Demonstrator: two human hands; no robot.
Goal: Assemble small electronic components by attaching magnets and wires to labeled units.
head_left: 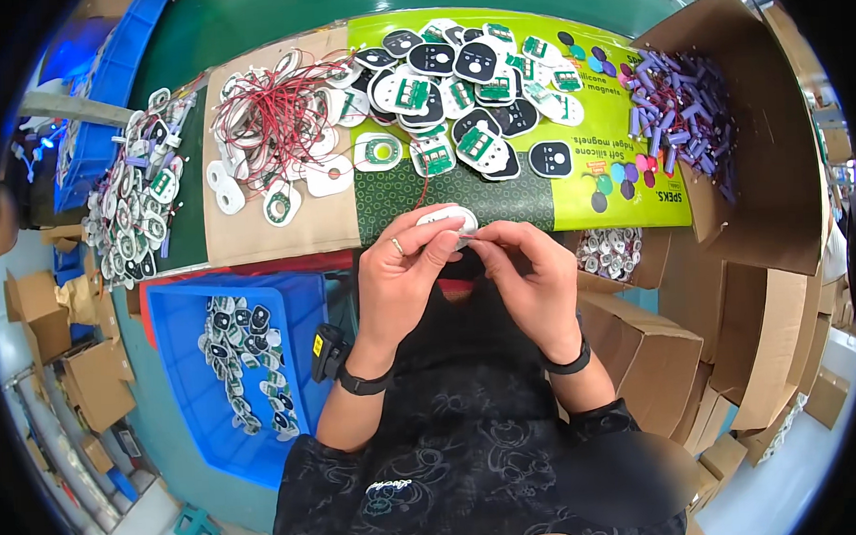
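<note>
Close to the table's front edge, my left hand [402, 273] is closed on a small white rounded plastic part [448, 217], which it holds tilted. A thin red wire rises from near this part toward the boards behind. My right hand [532, 275] pinches at the part's near edge, thumb and forefinger together; what lies between those fingertips is too small to make out. Just beyond my hands lie white plates with green circuit boards [434, 157] and a heap of black-faced oval panels [477, 62]. White ring-shaped parts with tangled red wires [281, 122] spread to the left.
A cardboard box [772, 123] at the right holds many purple cylindrical cells [682, 103]. More assembled pieces [142, 183] pile up at the table's left end. Below it stands a blue bin [181, 342] with similar pieces. Cardboard boxes [638, 354] stand low at my right.
</note>
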